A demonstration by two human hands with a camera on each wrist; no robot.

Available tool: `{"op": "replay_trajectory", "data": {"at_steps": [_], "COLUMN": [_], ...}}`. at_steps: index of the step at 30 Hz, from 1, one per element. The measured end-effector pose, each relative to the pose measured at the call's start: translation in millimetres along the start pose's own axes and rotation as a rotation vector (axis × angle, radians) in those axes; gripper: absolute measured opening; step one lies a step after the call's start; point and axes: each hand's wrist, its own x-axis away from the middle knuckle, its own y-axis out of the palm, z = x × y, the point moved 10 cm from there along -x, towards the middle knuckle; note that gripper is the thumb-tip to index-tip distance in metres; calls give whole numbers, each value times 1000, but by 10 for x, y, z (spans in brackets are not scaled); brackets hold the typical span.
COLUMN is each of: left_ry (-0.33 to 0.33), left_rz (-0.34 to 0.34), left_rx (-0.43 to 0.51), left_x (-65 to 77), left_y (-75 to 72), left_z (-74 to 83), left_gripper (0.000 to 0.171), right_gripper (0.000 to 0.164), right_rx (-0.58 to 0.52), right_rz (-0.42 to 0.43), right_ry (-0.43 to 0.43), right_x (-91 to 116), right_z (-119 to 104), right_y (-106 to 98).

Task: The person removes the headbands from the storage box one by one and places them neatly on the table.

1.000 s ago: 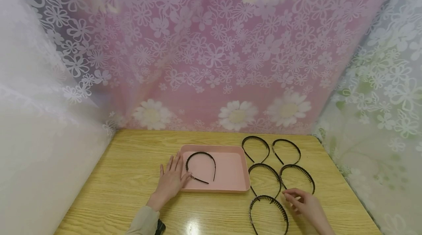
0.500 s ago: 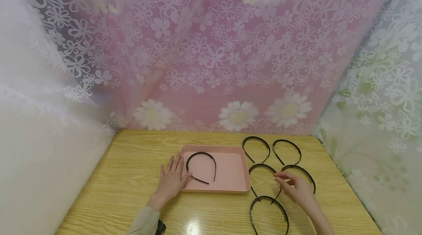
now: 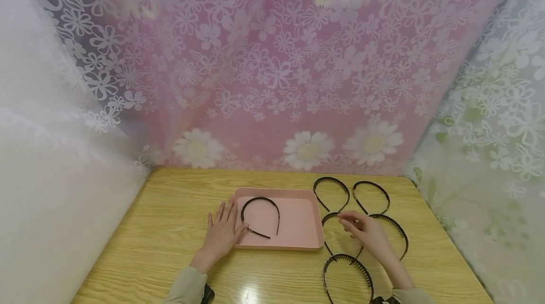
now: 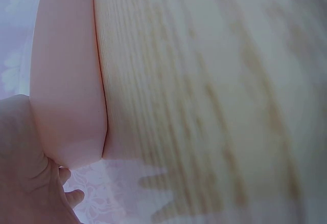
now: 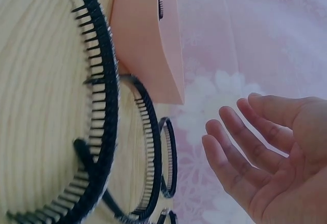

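My left hand [image 3: 219,237] rests with spread fingers on the left rim of a pink tray [image 3: 300,223]. In the left wrist view the same hand [image 4: 25,157] touches the tray's outer wall [image 4: 69,81]. Inside the tray, at its left, lies a black toothed headband [image 3: 260,198]. My right hand [image 3: 369,236] hovers over the headbands right of the tray, nearest a middle headband [image 3: 327,246] that it partly hides. Nothing is between its loosely bent fingers, as the right wrist view shows [image 5: 276,152].
More black headbands lie on the wooden table [image 3: 170,209]: a front headband [image 3: 367,270], a right headband [image 3: 403,233], a back headband [image 3: 332,178] and a back right headband [image 3: 371,183]. Floral curtains [image 3: 272,81] enclose the table's back and sides. A dark object [image 3: 207,293] shows by the left sleeve.
My right hand has moved left and away from me, from beside the right headband to above the middle one. The left hand, tray and headbands stay where they were.
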Motion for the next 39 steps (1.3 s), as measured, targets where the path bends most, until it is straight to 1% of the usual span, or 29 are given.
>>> {"op": "replay_trajectory", "data": {"at_steps": [4, 9, 13, 16, 19, 25, 28, 34, 36, 39], "left_ry": [-5, -7, -12, -16, -18, -13, -10, 5, 12, 6], "left_rz": [1, -7, -15, -23, -28, -12, -8, 11, 19, 11], "left_rx": [4, -2, -4, -3, -2, -2, -8, 4, 11, 7], "left_x": [2, 3, 5, 5, 3, 2, 3, 10, 14, 16], "left_y": [-11, -6, -11, -9, -4, -28, -32, -28, -27, -15], "left_z": [4, 5, 0, -2, -3, 8, 12, 14, 15, 2], "left_gripper": [74, 75, 75, 75, 75, 74, 74, 74, 74, 74], "right_gripper": [24, 28, 28, 28, 30, 34, 35, 35, 35, 34], "right_rx": [4, -21, -35, -39, -61, -134, -135, -148, -150, -146], "right_rz": [-3, -13, -29, -43, -70, -150, -168, -201, -220, -240], "right_ry": [-48, -73, -94, -100, -85, -31, -20, -3, -11, -7], "right_x": [-69, -169, -273, -359, -462, -694, -810, -1021, -1072, -1133], "right_z": [-111, -225, -323, -390, -432, -449, -445, -350, -323, -316], "right_y": [72, 198, 314, 396, 495, 725, 821, 1023, 1098, 1202]}}
